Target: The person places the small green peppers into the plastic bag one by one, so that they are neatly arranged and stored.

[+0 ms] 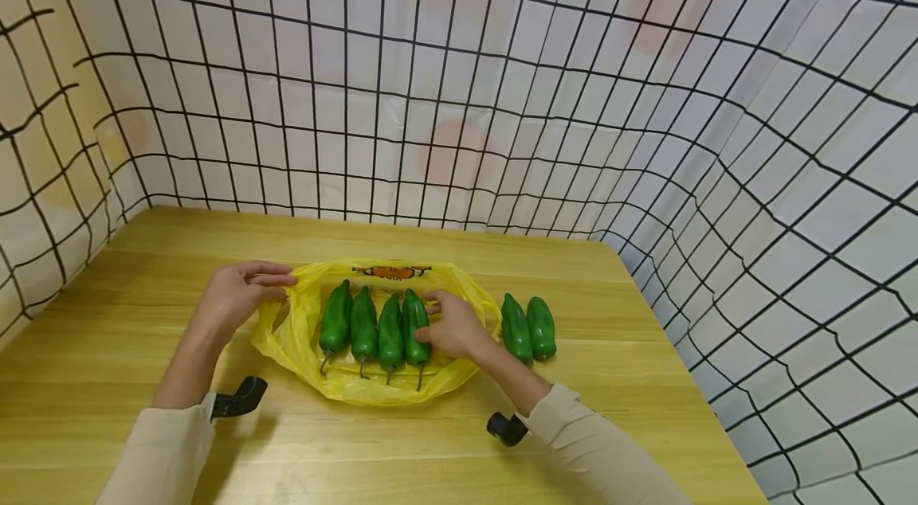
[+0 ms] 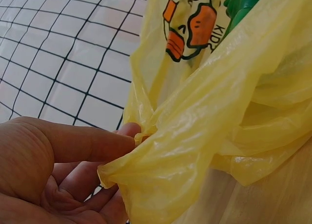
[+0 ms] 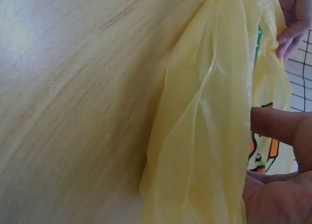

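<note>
A yellow plastic bag [image 1: 337, 389] lies spread open on the table, with several green peppers side by side in its mouth, stems toward me. At its left edge, my left hand [image 1: 240, 294] pinches the thin film between thumb and finger, as the left wrist view shows at the bag's handle part [image 2: 161, 180]. My right hand [image 1: 459, 326] reaches in over the right rim and grips the rightmost green pepper [image 1: 412, 322], thumb and fingers on its right side. In the right wrist view the bag's side hides the pepper under the fingers [image 3: 275, 124].
Right of the bag, two more green peppers [image 1: 541, 330] lie next to each other on the wooden table [image 1: 610, 409]. A white sheet with a black grid [image 1: 459, 51] stands along the back and both sides. Black wrist mounts [image 1: 240, 397] stick out from both sleeves.
</note>
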`<state>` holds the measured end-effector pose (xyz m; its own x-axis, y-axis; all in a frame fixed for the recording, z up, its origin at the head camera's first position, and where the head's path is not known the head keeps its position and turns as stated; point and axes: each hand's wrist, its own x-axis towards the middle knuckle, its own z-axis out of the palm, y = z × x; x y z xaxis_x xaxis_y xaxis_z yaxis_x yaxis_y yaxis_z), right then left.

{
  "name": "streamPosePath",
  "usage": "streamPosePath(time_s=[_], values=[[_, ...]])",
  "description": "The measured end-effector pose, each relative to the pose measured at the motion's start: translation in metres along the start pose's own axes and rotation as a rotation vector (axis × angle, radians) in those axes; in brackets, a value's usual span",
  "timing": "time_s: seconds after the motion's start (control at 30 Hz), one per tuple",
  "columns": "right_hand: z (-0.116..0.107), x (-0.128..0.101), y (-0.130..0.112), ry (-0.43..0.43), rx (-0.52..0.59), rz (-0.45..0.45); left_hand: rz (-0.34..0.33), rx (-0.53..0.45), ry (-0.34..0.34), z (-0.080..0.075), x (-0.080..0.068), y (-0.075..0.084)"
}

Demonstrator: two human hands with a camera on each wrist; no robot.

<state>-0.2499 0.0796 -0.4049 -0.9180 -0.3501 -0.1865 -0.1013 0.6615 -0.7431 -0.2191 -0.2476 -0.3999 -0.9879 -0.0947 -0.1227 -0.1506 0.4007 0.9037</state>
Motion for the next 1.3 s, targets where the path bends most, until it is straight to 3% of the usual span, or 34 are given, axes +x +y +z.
streamPosePath(time_s=[0.3, 0.53, 0.97, 1.3], values=[[-0.004, -0.005, -0.002, 0.071, -0.072, -0.051, 0.006, 0.004, 0.002, -0.001, 0.0, 0.001], [-0.026, -0.017, -0.011, 0.143, -0.017, -0.129, 0.003, 0.009, 0.004, 0.0, -0.001, 0.003], [-0.065, -0.025, -0.001, 0.29, 0.017, -0.101, -0.002, 0.004, -0.004, 0.0, -0.001, 0.002], [-0.087, -0.034, 0.02, 0.308, -0.024, -0.078, -0.012, 0.013, -0.003, 0.0, -0.002, 0.004]])
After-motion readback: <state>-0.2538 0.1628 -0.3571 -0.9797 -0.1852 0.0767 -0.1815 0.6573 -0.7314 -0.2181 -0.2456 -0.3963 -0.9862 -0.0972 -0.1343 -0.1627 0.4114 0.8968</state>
